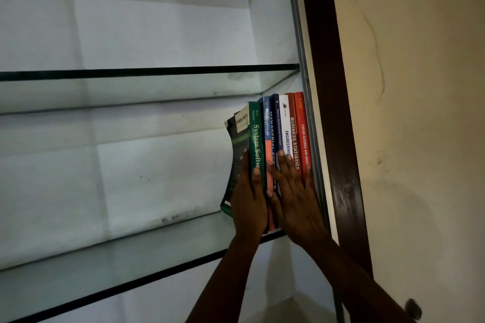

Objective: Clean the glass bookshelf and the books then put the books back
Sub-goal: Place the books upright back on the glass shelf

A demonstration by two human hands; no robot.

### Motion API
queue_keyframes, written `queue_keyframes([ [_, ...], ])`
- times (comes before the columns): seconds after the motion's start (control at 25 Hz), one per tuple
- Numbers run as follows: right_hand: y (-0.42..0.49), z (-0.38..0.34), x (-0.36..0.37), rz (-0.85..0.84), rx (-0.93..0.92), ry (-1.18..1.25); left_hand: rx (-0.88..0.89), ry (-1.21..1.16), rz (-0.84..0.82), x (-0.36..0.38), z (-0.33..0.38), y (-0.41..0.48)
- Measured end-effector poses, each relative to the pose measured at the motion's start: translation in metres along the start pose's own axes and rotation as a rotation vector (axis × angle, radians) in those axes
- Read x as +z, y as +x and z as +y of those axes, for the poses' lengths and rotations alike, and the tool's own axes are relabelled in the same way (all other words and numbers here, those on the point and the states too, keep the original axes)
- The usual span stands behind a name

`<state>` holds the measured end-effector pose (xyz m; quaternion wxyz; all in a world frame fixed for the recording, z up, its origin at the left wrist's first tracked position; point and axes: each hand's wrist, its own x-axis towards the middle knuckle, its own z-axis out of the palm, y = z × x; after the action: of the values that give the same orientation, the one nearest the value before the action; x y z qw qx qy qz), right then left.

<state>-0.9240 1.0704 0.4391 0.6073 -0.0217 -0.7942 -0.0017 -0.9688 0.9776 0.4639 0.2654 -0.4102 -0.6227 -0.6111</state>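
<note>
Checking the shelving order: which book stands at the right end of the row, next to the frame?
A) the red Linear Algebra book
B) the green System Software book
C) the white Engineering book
A: the red Linear Algebra book is last in the row, beside the metal frame; the green book, gripped by the left hand, stands further left.

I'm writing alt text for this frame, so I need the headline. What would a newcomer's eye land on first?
The bright row of books stands upright at the right end of the glass shelf, beside the dark wooden frame. The left hand grips the green book at the row's left end, while the right hand lies flat against the other spines.
</note>
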Motion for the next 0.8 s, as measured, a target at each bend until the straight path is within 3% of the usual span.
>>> queue_keyframes([
  [0.16, -0.005, -0.004, 0.006, -0.020, 0.001, -0.044, 0.032, -0.272, -0.139, -0.002, -0.002, 0.004],
  [0.24, -0.006, -0.003, 0.010, -0.019, 0.010, -0.040, 0.007, -0.296, -0.181, -0.004, -0.001, 0.007],
  [0.48, -0.009, -0.016, -0.010, -0.021, 0.058, 0.153, -0.051, -0.167, -0.369, -0.033, 0.007, 0.013],
  [0.6, -0.038, -0.048, -0.036, -0.010, 0.086, 0.353, -0.015, 0.068, -0.314, -0.075, 0.022, -0.022],
  [0.72, -0.090, -0.087, -0.068, -0.244, 0.104, 0.536, 0.058, 0.223, -0.314, -0.138, 0.026, -0.091],
  [0.8, -0.129, -0.114, -0.079, -0.438, 0.120, 0.653, -0.006, 0.298, -0.328, -0.187, 0.026, -0.157],
])
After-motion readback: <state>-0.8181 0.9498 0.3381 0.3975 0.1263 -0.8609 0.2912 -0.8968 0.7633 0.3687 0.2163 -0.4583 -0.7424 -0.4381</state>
